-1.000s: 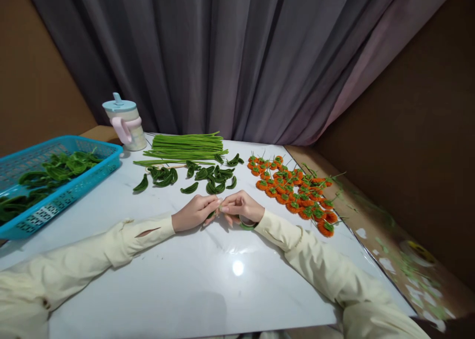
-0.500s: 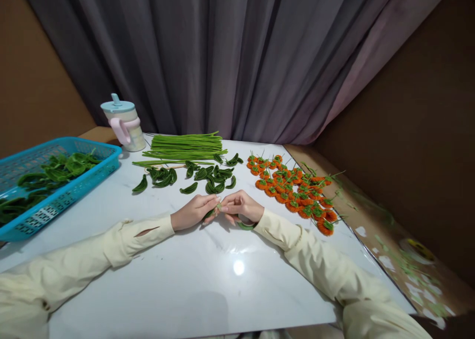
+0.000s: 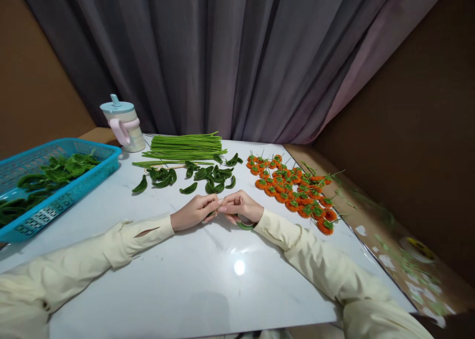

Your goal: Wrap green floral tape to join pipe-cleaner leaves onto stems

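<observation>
My left hand (image 3: 196,212) and my right hand (image 3: 243,205) meet fingertip to fingertip just above the white table. The left fingers are closed on a small dark green fuzzy leaf, now almost wholly hidden by them. Thumb and forefinger of the right hand pinch at the same spot; what lies between them is too small to make out. A green curved band (image 3: 245,226) shows under the right wrist. Just beyond the hands lie several dark green fuzzy leaves (image 3: 214,186), curled and loose.
Bright green fuzzy stems (image 3: 185,146) lie bundled at the back. Orange fuzzy flowers (image 3: 293,206) with green tops cover the right side. A blue basket (image 3: 79,184) of green leaves stands left, near a lidded cup (image 3: 128,126). Scraps litter a brown surface (image 3: 374,215) beyond the right edge.
The fingertips have drawn closer together, and the dark green leaf that showed beneath the left fingers is now mostly covered. Everything else on the table stays put.
</observation>
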Action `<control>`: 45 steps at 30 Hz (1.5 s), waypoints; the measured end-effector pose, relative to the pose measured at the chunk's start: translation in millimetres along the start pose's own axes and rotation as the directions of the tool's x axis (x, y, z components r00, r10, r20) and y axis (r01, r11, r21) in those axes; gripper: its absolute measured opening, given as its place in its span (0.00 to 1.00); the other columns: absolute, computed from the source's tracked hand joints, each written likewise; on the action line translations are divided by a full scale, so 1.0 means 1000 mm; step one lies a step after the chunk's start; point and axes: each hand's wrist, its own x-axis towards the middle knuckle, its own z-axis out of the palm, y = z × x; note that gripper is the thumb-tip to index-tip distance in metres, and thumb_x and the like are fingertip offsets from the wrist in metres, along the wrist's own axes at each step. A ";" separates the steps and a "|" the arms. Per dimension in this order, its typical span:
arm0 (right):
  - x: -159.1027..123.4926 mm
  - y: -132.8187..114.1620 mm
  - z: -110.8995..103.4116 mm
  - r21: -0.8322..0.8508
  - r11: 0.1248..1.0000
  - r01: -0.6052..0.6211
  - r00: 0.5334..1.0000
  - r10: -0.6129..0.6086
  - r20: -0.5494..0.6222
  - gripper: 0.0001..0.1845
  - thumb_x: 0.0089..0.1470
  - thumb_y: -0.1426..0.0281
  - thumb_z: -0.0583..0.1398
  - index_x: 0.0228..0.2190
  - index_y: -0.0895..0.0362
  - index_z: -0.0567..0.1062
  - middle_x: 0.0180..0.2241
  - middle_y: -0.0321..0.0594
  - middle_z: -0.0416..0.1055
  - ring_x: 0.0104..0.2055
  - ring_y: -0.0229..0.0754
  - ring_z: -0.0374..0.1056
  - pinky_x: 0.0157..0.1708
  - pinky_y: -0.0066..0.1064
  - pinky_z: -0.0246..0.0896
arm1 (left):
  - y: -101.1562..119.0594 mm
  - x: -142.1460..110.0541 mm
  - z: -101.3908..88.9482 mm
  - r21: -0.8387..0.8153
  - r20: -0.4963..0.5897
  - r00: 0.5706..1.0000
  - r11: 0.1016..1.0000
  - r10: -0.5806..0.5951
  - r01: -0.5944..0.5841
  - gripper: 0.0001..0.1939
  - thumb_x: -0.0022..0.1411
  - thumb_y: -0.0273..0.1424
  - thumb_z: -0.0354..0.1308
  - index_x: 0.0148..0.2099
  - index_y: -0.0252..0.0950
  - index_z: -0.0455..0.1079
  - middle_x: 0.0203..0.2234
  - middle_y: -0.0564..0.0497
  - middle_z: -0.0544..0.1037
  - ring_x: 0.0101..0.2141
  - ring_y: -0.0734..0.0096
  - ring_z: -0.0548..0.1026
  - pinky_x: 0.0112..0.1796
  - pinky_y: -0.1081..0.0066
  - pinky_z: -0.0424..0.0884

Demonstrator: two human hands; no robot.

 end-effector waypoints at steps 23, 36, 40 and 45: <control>0.000 0.000 0.002 -0.367 0.929 0.055 0.998 -0.049 0.027 0.09 0.46 0.72 0.58 0.20 0.64 0.71 0.10 0.30 0.62 0.12 0.26 0.52 0.13 0.19 0.47 | -0.011 -0.006 0.006 0.560 0.013 0.950 0.785 0.312 -0.265 0.12 0.64 0.29 0.39 0.28 0.36 0.57 0.17 0.57 0.62 0.17 0.79 0.60 0.21 0.77 0.55; 0.000 0.003 -0.003 -0.230 0.972 0.051 0.998 -0.039 0.056 0.18 0.49 0.61 0.59 0.29 0.66 0.74 0.13 0.32 0.66 0.11 0.27 0.53 0.11 0.20 0.46 | 0.005 -0.002 0.002 0.279 -0.081 0.987 0.954 0.137 -0.109 0.18 0.64 0.34 0.42 0.22 0.35 0.56 0.12 0.58 0.61 0.15 0.81 0.58 0.20 0.79 0.56; 0.000 0.005 -0.003 -0.236 0.971 0.047 0.999 -0.043 0.024 0.17 0.50 0.61 0.59 0.32 0.65 0.73 0.12 0.30 0.65 0.10 0.27 0.51 0.10 0.19 0.45 | 0.002 -0.001 0.002 0.258 -0.094 0.988 0.961 0.122 -0.094 0.18 0.64 0.35 0.43 0.22 0.35 0.56 0.12 0.59 0.61 0.15 0.81 0.58 0.19 0.79 0.56; 0.000 0.003 -0.002 -0.174 0.984 0.030 0.999 -0.026 0.021 0.16 0.48 0.62 0.60 0.31 0.65 0.73 0.10 0.29 0.64 0.08 0.27 0.51 0.08 0.19 0.44 | -0.002 -0.001 0.002 0.326 -0.115 0.982 0.939 0.150 -0.106 0.17 0.63 0.33 0.43 0.23 0.34 0.58 0.13 0.58 0.62 0.16 0.81 0.59 0.21 0.80 0.56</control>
